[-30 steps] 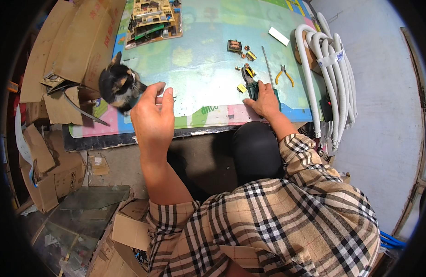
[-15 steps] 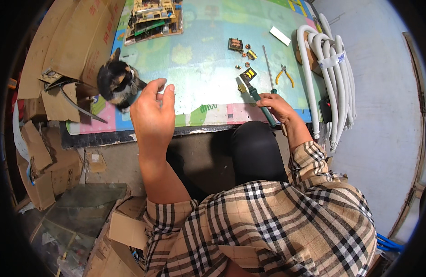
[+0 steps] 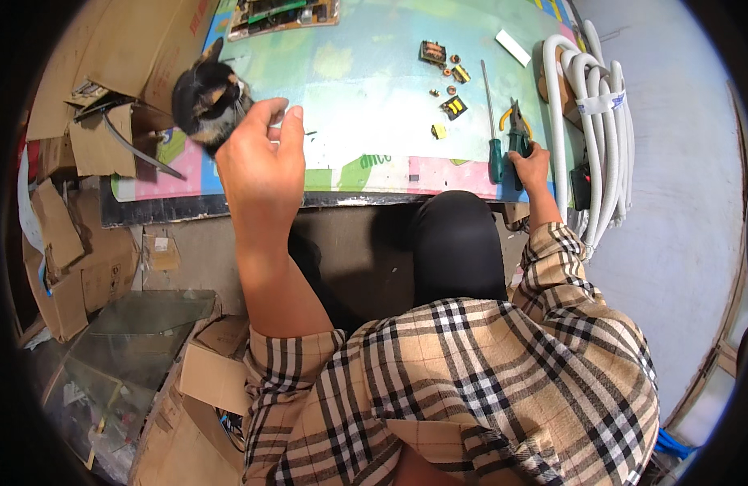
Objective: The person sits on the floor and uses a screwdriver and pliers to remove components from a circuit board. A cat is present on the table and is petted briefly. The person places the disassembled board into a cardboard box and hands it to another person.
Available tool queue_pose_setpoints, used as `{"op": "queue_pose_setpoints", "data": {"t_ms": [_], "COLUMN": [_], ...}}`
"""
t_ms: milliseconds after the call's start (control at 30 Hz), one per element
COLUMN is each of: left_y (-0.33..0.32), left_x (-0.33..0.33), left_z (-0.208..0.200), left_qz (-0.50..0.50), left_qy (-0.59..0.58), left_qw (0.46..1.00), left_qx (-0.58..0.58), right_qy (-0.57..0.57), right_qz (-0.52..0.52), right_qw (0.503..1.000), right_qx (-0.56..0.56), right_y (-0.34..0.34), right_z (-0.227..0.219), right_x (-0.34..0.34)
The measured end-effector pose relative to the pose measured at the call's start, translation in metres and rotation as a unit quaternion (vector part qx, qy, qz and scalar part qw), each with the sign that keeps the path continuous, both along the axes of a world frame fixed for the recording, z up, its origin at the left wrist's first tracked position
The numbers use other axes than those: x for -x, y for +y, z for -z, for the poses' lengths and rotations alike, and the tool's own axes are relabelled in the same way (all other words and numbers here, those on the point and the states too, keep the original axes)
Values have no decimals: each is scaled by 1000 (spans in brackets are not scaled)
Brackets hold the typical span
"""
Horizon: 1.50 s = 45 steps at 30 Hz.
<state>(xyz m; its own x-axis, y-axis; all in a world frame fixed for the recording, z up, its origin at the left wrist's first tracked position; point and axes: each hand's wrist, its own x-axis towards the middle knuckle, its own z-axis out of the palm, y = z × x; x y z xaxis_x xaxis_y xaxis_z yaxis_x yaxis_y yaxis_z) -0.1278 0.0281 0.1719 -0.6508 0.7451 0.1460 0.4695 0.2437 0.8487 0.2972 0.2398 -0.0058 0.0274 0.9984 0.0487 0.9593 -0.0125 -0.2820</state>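
Note:
My left hand [image 3: 262, 158] is raised over the near left of the table, beside a black, orange and white cat [image 3: 205, 101]. Its thumb stands apart from loosely bent fingers, and nothing shows in it. At the right, my right hand [image 3: 532, 166] has its fingers around a dark green-handled tool, which looks like pliers [image 3: 517, 142]. That tool lies across small yellow-handled pliers [image 3: 527, 123]. Just left is a long screwdriver [image 3: 495, 158] with a green handle. Left of it lie a coil transformer [image 3: 432, 52], a black-and-yellow one [image 3: 453, 107] and several small coils.
A stack of circuit boards [image 3: 283, 18] sits at the far left of the table [image 3: 350, 113]. Bundled white tubing [image 3: 593, 121] stands along the right edge, near a white strip [image 3: 513, 49]. Cardboard boxes [image 3: 127, 57] crowd the left side; glass sheets [image 3: 147, 332] lean below them.
My right hand has moved right with the green-handled tool, from beside the coils onto the yellow-handled pliers. My left hand stays by the cat. The view has shifted slightly.

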Motion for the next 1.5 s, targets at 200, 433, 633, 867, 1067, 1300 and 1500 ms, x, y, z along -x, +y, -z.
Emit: {"op": "queue_pose_setpoints", "data": {"t_ms": [200,433,633,867,1067,1300,1500], "left_y": [0,2,1,-4,-8,-10,-17], "left_x": [2,0,2,5,13,19,34], "left_z": [1,-1,-2,-3,-5,-9,-11], "left_qz": [-3,-3,-17,-61,-114,-146,-153], "left_qy": [-1,-17,-15,-30,-139,-230,-280], "left_qw": [1000,1000,1000,996,974,933,901], "left_qx": [-4,-12,-5,-53,-135,-236,-294], "right_qy": [41,39,18,45,-36,48,54], "right_qz": [-187,-351,-333,-429,-562,-535,-549], "right_qw": [979,931,943,829,759,803,814], "right_qx": [-71,90,15,354,325,258,182], "right_y": [-29,-34,-16,-29,-50,-57,-56], "right_z": [-27,-28,-29,-34,-37,-56,-49], "right_x": [79,144,160,183,192,243,314]}}
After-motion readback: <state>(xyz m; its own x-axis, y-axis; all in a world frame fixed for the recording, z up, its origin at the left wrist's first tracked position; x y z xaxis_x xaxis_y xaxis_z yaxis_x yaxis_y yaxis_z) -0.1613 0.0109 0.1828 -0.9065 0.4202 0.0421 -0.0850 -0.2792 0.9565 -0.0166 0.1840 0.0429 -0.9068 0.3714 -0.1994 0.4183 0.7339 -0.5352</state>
